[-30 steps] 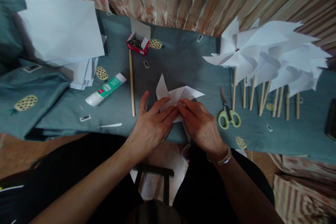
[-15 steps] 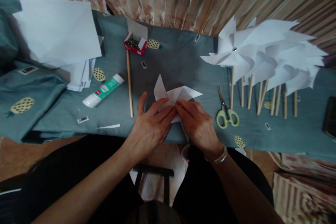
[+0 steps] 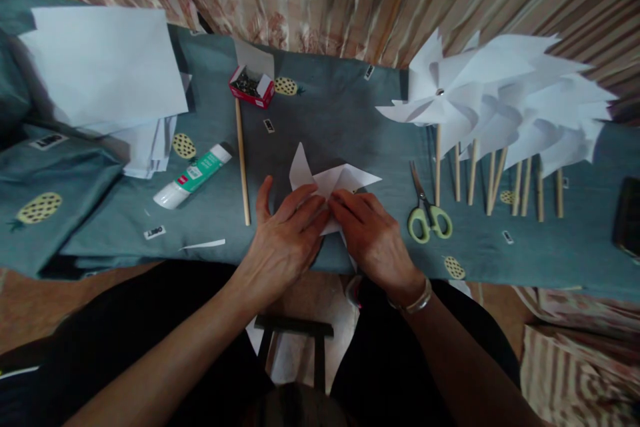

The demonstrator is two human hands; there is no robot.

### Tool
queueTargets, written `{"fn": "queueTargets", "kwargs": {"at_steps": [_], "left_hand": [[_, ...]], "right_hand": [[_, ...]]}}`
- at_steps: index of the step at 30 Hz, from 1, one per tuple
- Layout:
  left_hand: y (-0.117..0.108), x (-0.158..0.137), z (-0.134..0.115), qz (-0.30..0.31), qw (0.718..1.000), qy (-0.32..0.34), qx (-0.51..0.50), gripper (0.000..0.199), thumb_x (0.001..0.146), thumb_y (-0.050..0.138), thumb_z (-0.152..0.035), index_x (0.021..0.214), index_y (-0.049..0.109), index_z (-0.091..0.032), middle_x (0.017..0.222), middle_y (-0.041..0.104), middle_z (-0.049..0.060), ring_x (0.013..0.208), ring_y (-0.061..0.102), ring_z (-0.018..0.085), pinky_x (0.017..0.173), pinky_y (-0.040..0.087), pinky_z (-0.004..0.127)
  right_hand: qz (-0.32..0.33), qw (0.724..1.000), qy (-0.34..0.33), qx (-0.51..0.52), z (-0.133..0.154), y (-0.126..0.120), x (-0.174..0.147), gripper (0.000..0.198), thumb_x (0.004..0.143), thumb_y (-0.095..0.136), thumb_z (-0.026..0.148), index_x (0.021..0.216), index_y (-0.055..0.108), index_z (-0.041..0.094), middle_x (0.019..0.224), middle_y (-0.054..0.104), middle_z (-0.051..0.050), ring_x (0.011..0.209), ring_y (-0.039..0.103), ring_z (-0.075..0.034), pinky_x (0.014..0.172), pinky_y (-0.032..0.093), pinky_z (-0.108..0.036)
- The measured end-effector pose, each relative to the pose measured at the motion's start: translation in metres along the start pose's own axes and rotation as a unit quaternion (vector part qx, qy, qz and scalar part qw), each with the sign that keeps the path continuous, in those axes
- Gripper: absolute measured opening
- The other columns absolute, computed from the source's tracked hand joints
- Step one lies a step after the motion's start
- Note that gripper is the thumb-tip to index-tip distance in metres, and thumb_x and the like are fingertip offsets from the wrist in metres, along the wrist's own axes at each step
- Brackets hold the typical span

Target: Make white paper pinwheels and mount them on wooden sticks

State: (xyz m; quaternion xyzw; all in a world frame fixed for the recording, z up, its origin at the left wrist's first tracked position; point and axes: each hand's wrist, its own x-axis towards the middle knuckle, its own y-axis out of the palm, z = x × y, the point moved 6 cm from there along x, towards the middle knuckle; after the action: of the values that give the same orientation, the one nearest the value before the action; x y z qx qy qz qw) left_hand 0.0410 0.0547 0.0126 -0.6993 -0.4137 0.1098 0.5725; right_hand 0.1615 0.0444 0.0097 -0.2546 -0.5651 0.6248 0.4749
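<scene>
A white paper pinwheel [image 3: 345, 177] without a stick lies at the table's near edge, its pointed blades sticking out around my fingers. My left hand [image 3: 287, 230] presses on its left part, thumb held apart and fingertips at the paper's centre. My right hand [image 3: 373, 233] has its fingers closed at the same centre, pinching the folded paper there. The fingertips of both hands meet and hide the middle of the pinwheel. Left of my left hand lies a thin wooden stick [image 3: 243, 167], its far end touching a small red box [image 3: 251, 87] of metal pins.
A glue stick [image 3: 193, 177] and a paper strip [image 3: 203, 244] lie to the left, below a stack of white paper [image 3: 107, 60]. Green-handled scissors [image 3: 427, 213] lie right of my hands. Several finished pinwheels [image 3: 440, 92] on sticks overlap at the back right. A dark object [image 3: 627, 217] sits at the right edge.
The view has shifted slightly, so the table's things sit a little further left. Both hands stay at the pinwheel's centre, with only small finger movements.
</scene>
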Motion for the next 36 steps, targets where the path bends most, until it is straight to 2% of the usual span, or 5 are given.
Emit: {"fn": "queueTargets", "kwargs": {"at_steps": [14,19,27,31,36], "left_hand": [[0.001,0.003,0.002,0.010,1.000,0.011,-0.019,0.027,0.092,0.055,-0.017,0.117,0.062,-0.023,0.118,0.074,0.000,0.134,0.052,0.026,0.123,-0.013,0.055],[0.003,0.006,0.004,0.029,0.999,0.000,-0.042,0.028,0.092,0.054,-0.018,0.118,0.063,-0.023,0.118,0.074,0.004,0.133,0.053,0.031,0.120,-0.002,0.069],[0.006,0.002,0.003,0.023,0.999,-0.005,-0.043,0.034,0.092,0.053,-0.014,0.125,0.062,-0.018,0.123,0.072,0.008,0.131,0.054,0.031,0.118,0.003,0.068],[0.005,0.002,0.005,0.023,0.999,-0.002,-0.033,0.051,0.093,0.050,-0.013,0.143,0.047,-0.020,0.122,0.073,0.009,0.132,0.053,0.031,0.117,0.001,0.069],[0.004,0.003,0.009,0.011,0.999,-0.009,-0.047,0.084,0.087,0.049,-0.007,0.157,0.004,-0.014,0.124,0.071,0.012,0.133,0.050,0.031,0.117,0.001,0.067]], "right_hand": [[0.011,1.000,0.008,0.007,0.002,0.000,0.002,0.031,0.097,0.042,0.008,0.116,0.066,0.008,0.119,0.068,-0.017,0.102,0.056,-0.028,0.089,0.054,-0.042],[-0.004,1.000,0.019,0.017,-0.002,0.000,0.002,0.030,0.097,0.043,0.009,0.115,0.067,0.009,0.123,0.066,-0.016,0.106,0.055,-0.028,0.094,0.051,-0.043],[-0.021,0.995,0.040,0.085,-0.007,0.000,0.000,0.034,0.096,0.040,0.010,0.120,0.066,0.011,0.127,0.063,-0.016,0.113,0.055,-0.030,0.098,0.050,-0.049],[-0.037,0.987,0.046,0.149,-0.012,-0.001,-0.002,0.037,0.093,0.040,0.007,0.121,0.065,0.012,0.127,0.064,-0.016,0.117,0.056,-0.029,0.101,0.049,-0.050],[-0.049,0.984,0.057,0.159,-0.013,-0.005,-0.003,0.042,0.084,0.048,0.008,0.123,0.063,0.011,0.135,0.060,-0.017,0.126,0.051,-0.031,0.105,0.045,-0.051]]}}
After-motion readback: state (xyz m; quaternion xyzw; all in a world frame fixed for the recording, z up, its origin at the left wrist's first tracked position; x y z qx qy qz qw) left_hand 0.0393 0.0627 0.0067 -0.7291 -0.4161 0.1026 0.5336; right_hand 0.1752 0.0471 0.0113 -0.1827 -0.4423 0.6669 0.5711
